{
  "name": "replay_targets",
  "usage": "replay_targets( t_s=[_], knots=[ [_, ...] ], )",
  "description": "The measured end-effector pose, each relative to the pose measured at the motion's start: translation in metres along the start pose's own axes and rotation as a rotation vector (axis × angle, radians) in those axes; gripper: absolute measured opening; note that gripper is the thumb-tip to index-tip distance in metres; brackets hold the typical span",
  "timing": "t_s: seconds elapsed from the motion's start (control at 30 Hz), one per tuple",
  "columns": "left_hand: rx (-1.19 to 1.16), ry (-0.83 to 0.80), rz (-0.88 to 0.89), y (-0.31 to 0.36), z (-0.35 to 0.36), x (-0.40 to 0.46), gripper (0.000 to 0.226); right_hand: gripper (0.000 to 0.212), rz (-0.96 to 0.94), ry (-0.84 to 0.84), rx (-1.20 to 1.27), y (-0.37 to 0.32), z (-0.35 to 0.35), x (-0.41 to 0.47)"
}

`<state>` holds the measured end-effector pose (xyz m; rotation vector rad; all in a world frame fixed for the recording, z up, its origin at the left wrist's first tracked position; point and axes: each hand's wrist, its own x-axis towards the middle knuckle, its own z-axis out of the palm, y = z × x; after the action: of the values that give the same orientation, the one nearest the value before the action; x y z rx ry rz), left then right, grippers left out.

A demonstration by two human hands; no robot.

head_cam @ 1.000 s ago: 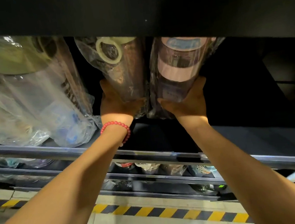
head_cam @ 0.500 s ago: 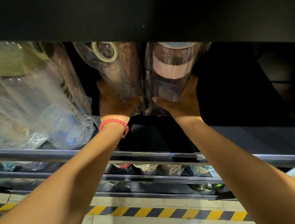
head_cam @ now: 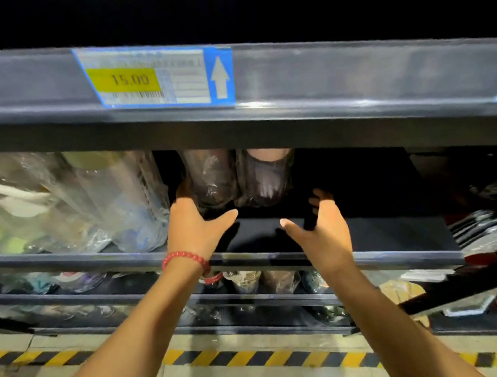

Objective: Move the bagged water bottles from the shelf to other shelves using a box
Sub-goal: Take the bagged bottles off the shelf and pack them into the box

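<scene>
A: Biggest first, what's there?
B: Dark shelf (head_cam: 370, 236) w/ a grey front rail, another shelf edge above it carrying a price tag (head_cam: 154, 78) reading 15.00 w/ a white up arrow. More shelves below, floor w/ yellow-black tape (head_cam: 260, 357).
A: Stock?
B: Left part of the shelf is packed w/ clear bags (head_cam: 57, 204), contents blurry. Next to them, mid shelf, two bagged bottles (head_cam: 233, 177) stand side by side, touching, tops hidden behind the upper edge.
A: Hands?
B: Both reach in over the rail. Left hand (head_cam: 195, 225), red bead bracelet (head_cam: 184, 257) on the wrist, is spread open, thumb out to the right, fingers up beside the left bottle's base; can't tell if they touch it. Not curled round anything.
A: Right one?
B: Right hand (head_cam: 323, 229) is just below and right of the bottles, apart from them, thumb out to the left, fingers loosely bent. Grips nothing. No box in view.
</scene>
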<state>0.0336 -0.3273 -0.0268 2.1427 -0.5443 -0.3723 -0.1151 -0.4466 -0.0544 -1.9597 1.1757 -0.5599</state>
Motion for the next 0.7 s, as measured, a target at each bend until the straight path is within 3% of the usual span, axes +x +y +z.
replay_targets(
  t_s=[0.13,0.2,0.4,0.6,0.7],
  knots=[
    [0.1,-0.148,0.075,0.011,-0.016,-0.059,0.085,0.044,-0.127,0.047,-0.064,0.006,-0.03,-0.078],
    [0.182,-0.2,0.128,0.013,-0.016,-0.085,0.085,0.04,-0.105,0.025,-0.087,0.007,-0.046,-0.112],
    [0.291,-0.212,0.39,0.023,-0.014,-0.164,0.066,0.055,-0.163,-0.052,-0.311,0.016,-0.08,-0.188],
    [0.621,-0.367,0.691,0.034,-0.007,-0.217,0.072,0.055,-0.169,0.128,-0.481,0.018,-0.104,-0.258],
    [0.655,-0.44,0.813,0.031,0.004,-0.23,0.076,0.061,-0.127,0.187,-0.53,0.021,-0.115,-0.284]
  ],
)
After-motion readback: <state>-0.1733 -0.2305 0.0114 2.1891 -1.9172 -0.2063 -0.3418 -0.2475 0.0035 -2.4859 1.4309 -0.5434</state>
